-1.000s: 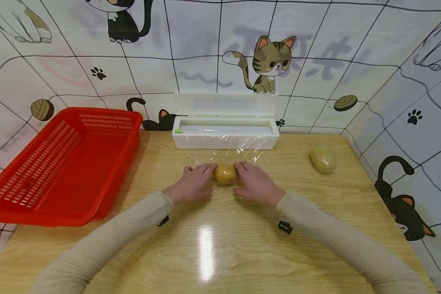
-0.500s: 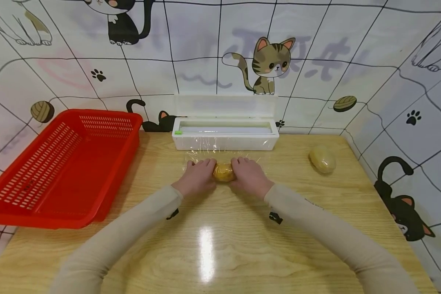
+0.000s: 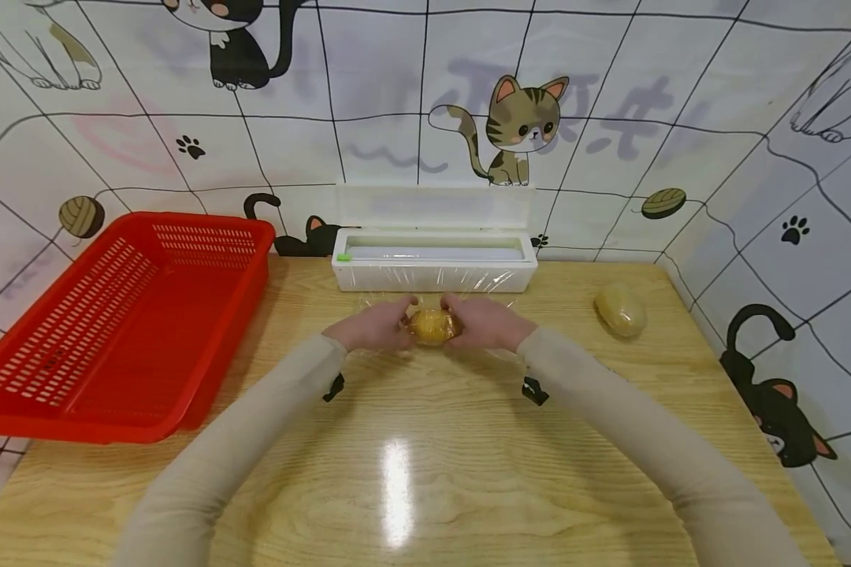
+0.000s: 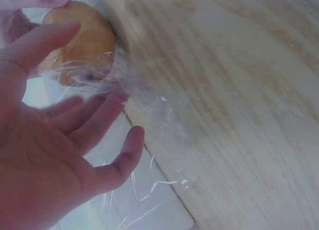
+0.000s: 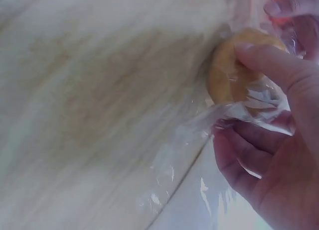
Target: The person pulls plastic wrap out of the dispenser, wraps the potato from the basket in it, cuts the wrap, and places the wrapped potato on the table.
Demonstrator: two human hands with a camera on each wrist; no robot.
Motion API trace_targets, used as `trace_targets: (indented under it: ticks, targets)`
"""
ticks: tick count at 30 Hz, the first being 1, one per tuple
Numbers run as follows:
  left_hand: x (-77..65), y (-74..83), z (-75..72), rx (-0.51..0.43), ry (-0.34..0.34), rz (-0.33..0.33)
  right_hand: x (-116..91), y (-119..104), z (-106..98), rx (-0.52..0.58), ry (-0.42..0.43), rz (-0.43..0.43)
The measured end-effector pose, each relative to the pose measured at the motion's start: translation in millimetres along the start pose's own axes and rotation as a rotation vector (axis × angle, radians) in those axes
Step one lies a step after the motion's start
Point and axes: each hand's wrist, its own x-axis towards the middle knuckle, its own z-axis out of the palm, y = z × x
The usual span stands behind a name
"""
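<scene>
A yellow-brown potato (image 3: 432, 327) sits mid-table in front of the dispenser box, with clear cling film (image 4: 154, 105) about it. My left hand (image 3: 377, 324) holds its left end, thumb laid over the top and fingertips in the crinkled film in the left wrist view. From the other end my right hand (image 3: 488, 323) grips it; in the right wrist view the thumb presses on the potato and the curled fingers gather film below. The film stretches back to the white cling film box (image 3: 432, 276), its lid raised.
A red plastic basket (image 3: 184, 339) stands at the left of the wooden table (image 3: 461, 488). Another film-wrapped, pale yellow potato (image 3: 620, 309) lies at the right. A cat-patterned covering (image 3: 383, 71) lines the wall behind and the right side.
Both hands have shifted slightly away from me with the potato, closer to the box. The fingers have gone from lying over its sides to gripping its ends.
</scene>
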Motion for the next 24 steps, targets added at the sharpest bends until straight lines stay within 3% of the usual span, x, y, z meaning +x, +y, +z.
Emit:
trace_targets:
  ticks: [3, 6, 10, 13, 16, 19, 24]
  targets:
    - [0.0, -0.7, -2.8, -0.021, 0.005, 0.024, 2.9, 3.1, -3.9, 0.013, -0.017, -0.021]
    - [-1.0, 0.1, -4.2, 0.026, 0.026, 0.034, 5.1, 3.9, -6.4, 0.025, -0.028, -0.031]
    - [-1.7, 7.0, -1.3, 0.24, 0.132, 0.072, 7.1, 4.7, -8.0, 0.036, -0.038, -0.024]
    - [1.2, 14.4, 4.6, 0.361, 0.223, 0.14, 9.6, 6.7, -8.7, 0.039, -0.045, -0.03]
    - [6.6, 18.0, 9.7, 0.364, 0.234, 0.177, 12.5, 8.8, -10.3, 0.056, -0.063, -0.041]
    - [12.1, 17.7, 11.4, 0.363, 0.214, 0.147, 12.2, 9.7, -12.8, 0.084, -0.08, -0.041]
    - [17.9, 16.1, 5.2, 0.321, 0.17, 0.069, 3.7, 1.9, -18.4, -0.064, -0.007, 0.008]
